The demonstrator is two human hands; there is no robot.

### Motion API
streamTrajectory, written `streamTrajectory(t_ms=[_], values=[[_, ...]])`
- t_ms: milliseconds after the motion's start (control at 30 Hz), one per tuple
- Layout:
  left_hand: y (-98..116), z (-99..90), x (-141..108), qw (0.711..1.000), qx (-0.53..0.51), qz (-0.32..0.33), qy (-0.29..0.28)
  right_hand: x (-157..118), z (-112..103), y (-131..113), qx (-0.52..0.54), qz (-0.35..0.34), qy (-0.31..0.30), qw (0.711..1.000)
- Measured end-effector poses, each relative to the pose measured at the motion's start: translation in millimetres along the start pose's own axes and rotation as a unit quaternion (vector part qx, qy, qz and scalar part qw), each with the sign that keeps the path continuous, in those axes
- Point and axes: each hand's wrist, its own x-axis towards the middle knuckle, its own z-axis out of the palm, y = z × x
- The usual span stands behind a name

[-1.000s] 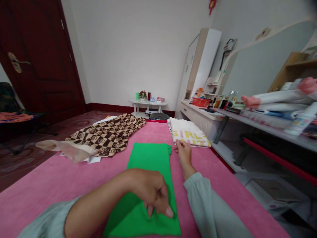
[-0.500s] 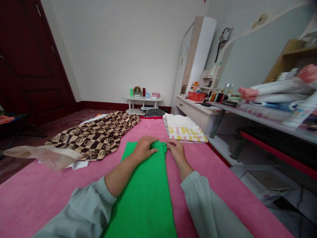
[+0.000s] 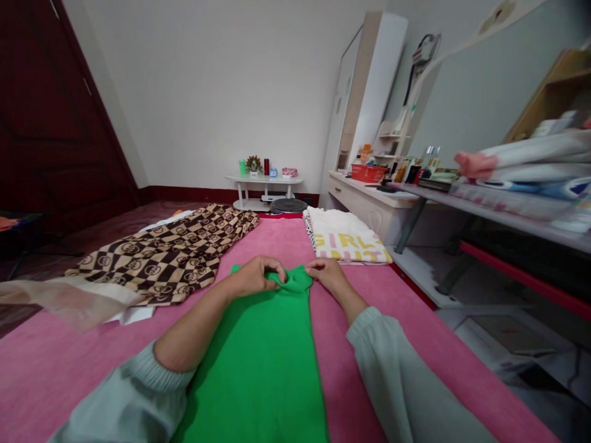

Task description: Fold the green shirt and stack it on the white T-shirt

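A long green cloth [image 3: 263, 363] lies on the pink bed cover [image 3: 364, 344], its far end slightly bunched. My left hand [image 3: 256, 275] is at that far end, thumb and fingers curled round a bit of the green fabric. At the far right corner, my right hand [image 3: 327, 272] pinches the edge of the same cloth between thumb and fingertips. Both hands are a short way apart, with gathered fabric between them.
A brown checked garment [image 3: 170, 252] and a sheer cloth [image 3: 78, 298] lie at the left. A folded white printed garment [image 3: 346, 237] is beyond my right hand. A small white table [image 3: 265, 179] stands by the wall, a dresser [image 3: 360, 197] at the right.
My left hand has moved slightly left and its fingers have curled into the fabric. The far end of the green cloth is now more bunched, its right corner lifted or turned by my right hand.
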Motion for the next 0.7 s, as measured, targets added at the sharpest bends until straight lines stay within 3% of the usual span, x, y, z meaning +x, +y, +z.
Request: streamTrajectory(t_ms=[133, 233, 367, 567, 700], values=[[-3.2, 1.3, 3.9, 0.992, -0.005, 0.022, 0.122, -1.3, 9.2, -12.8, -0.167, -0.045, 0.094, 0.98], [-4.8, 7.8, 6.6, 0.979, 0.031, 0.071, 0.188, -5.0, 17.6, -26.2, -0.271, -0.05, 0.083, 0.958], [-3.0, 14.4, 7.1, 0.976, 0.044, 0.11, 0.185, -9.4, 21.8, -37.2, -0.334, -0.031, 0.069, 0.94], [1.1, 12.2, 6.0, 0.97, 0.039, 0.127, 0.202, -7.3, 19.2, -43.2, -0.354, -0.138, 0.01, 0.925], [2.3, 12.2, 6.2, 0.964, 0.036, 0.144, 0.22, -6.7, 20.9, -49.6, -0.395, -0.149, -0.017, 0.906]])
